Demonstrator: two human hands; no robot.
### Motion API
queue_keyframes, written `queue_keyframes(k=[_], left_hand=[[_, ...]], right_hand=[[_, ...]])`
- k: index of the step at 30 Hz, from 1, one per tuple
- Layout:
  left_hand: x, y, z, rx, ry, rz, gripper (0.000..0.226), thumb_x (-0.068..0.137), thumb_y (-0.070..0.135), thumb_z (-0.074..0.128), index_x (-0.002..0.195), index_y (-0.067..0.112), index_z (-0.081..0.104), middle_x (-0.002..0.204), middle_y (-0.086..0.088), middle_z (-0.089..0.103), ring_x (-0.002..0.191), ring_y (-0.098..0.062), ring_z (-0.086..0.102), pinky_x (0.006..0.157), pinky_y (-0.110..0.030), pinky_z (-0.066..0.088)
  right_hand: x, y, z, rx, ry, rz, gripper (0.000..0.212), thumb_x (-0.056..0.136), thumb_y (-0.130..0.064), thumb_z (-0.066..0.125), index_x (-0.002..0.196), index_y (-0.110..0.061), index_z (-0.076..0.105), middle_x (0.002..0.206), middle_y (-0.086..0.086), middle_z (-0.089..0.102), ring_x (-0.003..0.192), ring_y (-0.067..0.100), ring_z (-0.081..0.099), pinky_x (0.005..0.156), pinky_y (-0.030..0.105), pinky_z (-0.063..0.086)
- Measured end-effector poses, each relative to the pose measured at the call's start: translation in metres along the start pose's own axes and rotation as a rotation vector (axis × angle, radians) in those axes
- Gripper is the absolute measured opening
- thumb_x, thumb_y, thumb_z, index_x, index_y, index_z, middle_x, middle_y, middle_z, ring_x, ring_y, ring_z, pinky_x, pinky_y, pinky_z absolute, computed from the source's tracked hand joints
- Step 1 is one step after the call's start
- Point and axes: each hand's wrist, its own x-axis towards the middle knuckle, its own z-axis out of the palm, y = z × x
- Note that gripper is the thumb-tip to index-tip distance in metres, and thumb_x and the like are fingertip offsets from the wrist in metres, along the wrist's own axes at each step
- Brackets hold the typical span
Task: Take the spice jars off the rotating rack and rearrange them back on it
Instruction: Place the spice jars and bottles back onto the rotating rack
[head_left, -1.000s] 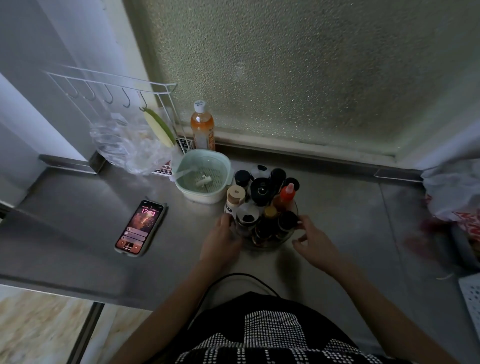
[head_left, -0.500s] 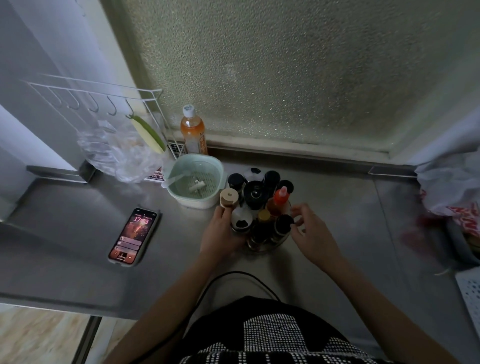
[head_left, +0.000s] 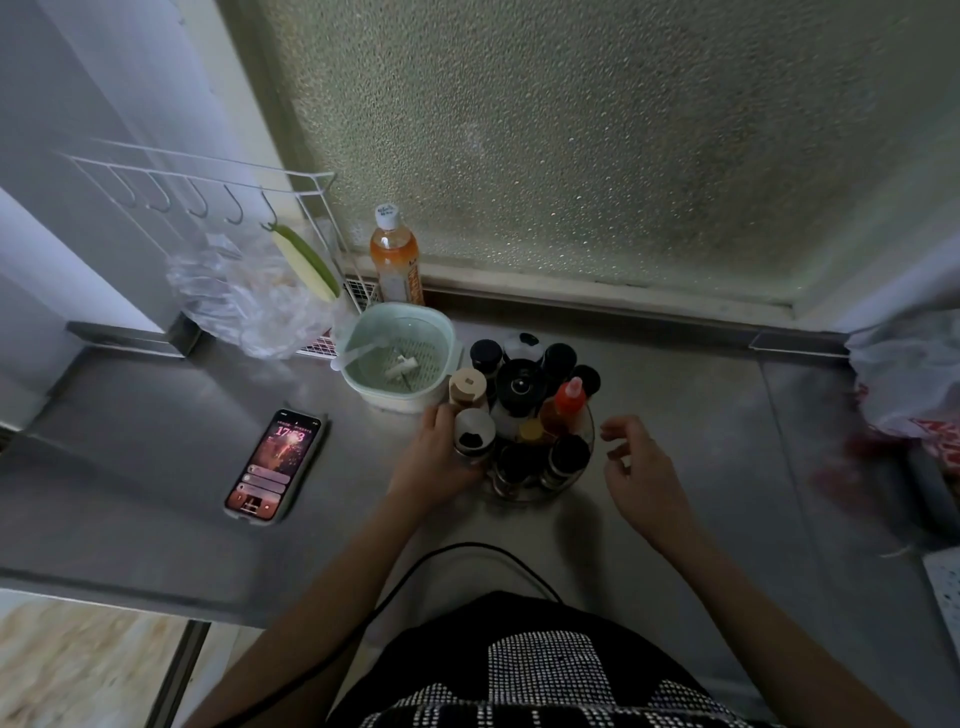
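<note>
The right hand (head_left: 641, 467) has drawn off the rotating rack (head_left: 582, 467), fingers loose; the left hand (head_left: 441, 457) grips a white-capped jar (head_left: 474, 434); the phone (head_left: 274, 464) reads 17.

Lit smartphone (head_left: 274, 464) lower left on steel counter (head_left: 156, 415), mint colander bowl (head_left: 397, 356) centre, orange drink bottle (head_left: 395, 257) behind it, white hook rack (head_left: 208, 187) upper left, plastic bag (head_left: 249, 306) beneath.

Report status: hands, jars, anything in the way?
Left hand grips white-lidded jar at rack edge. Right hand open, clear. Green basket crowds rack.
</note>
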Motion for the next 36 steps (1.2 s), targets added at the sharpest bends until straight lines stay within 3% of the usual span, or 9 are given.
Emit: queue_keyframes(k=[4, 7, 13, 17, 21, 27, 30, 33, 36], left_hand=[[-0.02, 0.009, -0.002, 0.182, 0.183, 0.237, 0.062, 0.068, 0.046, 0.061, 0.118, 0.014, 0.042, 0.104, -0.015, 0.054, 0.086, -0.031, 0.06, 0.065, -0.037, 0.054], [-0.024, 0.023, 0.004, 0.357, 0.182, 0.393, 0.055, 0.07, 0.053, 0.054, 0.111, 0.016, 0.05, 0.095, -0.011, 0.052, 0.078, -0.026, 0.058, 0.059, -0.031, 0.053], [-0.009, 0.054, 0.012, 0.491, -0.04, 0.283, 0.065, 0.08, 0.051, 0.056, 0.13, 0.011, 0.041, 0.125, -0.012, 0.049, 0.1, -0.031, 0.058, 0.062, -0.038, 0.055], [-0.002, 0.08, 0.016, 0.612, -0.044, 0.238, 0.052, 0.083, 0.043, 0.059, 0.12, 0.01, 0.045, 0.109, -0.011, 0.06, 0.081, -0.029, 0.064, 0.052, -0.03, 0.038], [-0.002, 0.086, 0.029, 0.664, -0.091, 0.222, 0.06, 0.09, 0.035, 0.053, 0.139, 0.014, 0.027, 0.109, -0.017, 0.062, 0.08, -0.031, 0.066, 0.054, -0.031, 0.039], [0.001, 0.082, 0.03, 0.719, -0.099, 0.219, 0.051, 0.059, 0.036, 0.081, 0.105, 0.022, 0.064, 0.054, -0.004, 0.065, 0.034, -0.017, 0.056, 0.031, -0.018, 0.031], [-0.002, 0.081, 0.025, 0.697, -0.073, 0.244, 0.048, 0.064, 0.032, 0.078, 0.108, 0.02, 0.063, 0.057, -0.005, 0.066, 0.036, -0.019, 0.057, 0.031, -0.02, 0.034], [-0.004, 0.081, 0.019, 0.558, -0.078, 0.184, 0.038, 0.092, 0.025, 0.048, 0.128, 0.013, 0.041, 0.094, -0.016, 0.068, 0.072, -0.036, 0.066, 0.053, -0.035, 0.045], [-0.002, 0.08, 0.012, 0.407, -0.001, 0.203, 0.026, 0.096, 0.026, 0.038, 0.116, 0.01, 0.041, 0.094, -0.015, 0.067, 0.073, -0.037, 0.063, 0.06, -0.039, 0.048]], right_hand=[[0.004, -0.006, -0.002, -0.002, -0.056, -0.027, 0.035, 0.077, 0.001, 0.053, 0.107, -0.017, 0.048, 0.1, -0.003, 0.057, 0.082, 0.025, 0.058, 0.073, 0.046, 0.051], [0.006, -0.011, -0.001, -0.02, -0.009, -0.057, 0.04, 0.077, -0.003, 0.057, 0.111, -0.019, 0.043, 0.104, 0.0, 0.056, 0.081, 0.02, 0.057, 0.072, 0.046, 0.053], [0.034, -0.032, -0.007, 0.003, -0.017, -0.154, 0.042, 0.084, -0.03, 0.063, 0.121, -0.026, 0.042, 0.098, -0.004, 0.052, 0.067, 0.006, 0.049, 0.062, 0.027, 0.042], [0.048, -0.037, -0.007, -0.165, -0.163, -0.177, 0.035, 0.085, -0.031, 0.062, 0.117, -0.027, 0.047, 0.1, 0.0, 0.06, 0.076, 0.016, 0.054, 0.068, 0.03, 0.043], [0.054, -0.04, -0.012, -0.182, -0.206, -0.148, 0.03, 0.085, -0.03, 0.062, 0.112, -0.027, 0.048, 0.101, 0.0, 0.06, 0.076, 0.017, 0.052, 0.068, 0.03, 0.041], [0.053, -0.04, -0.017, -0.151, -0.222, -0.135, 0.029, 0.086, -0.029, 0.063, 0.112, -0.025, 0.051, 0.102, -0.003, 0.058, 0.084, 0.017, 0.055, 0.071, 0.029, 0.042], [0.05, -0.04, -0.018, -0.157, -0.239, -0.142, 0.033, 0.087, -0.027, 0.063, 0.117, -0.023, 0.05, 0.1, -0.003, 0.056, 0.085, 0.017, 0.055, 0.073, 0.028, 0.042], [0.049, -0.039, -0.019, -0.17, -0.218, -0.163, 0.028, 0.087, -0.025, 0.062, 0.113, -0.02, 0.052, 0.096, 0.0, 0.059, 0.078, 0.018, 0.054, 0.069, 0.028, 0.04], [0.05, -0.036, -0.023, -0.208, -0.156, -0.192, 0.026, 0.086, -0.023, 0.062, 0.11, -0.015, 0.054, 0.091, 0.0, 0.056, 0.078, 0.022, 0.055, 0.067, 0.028, 0.037]])
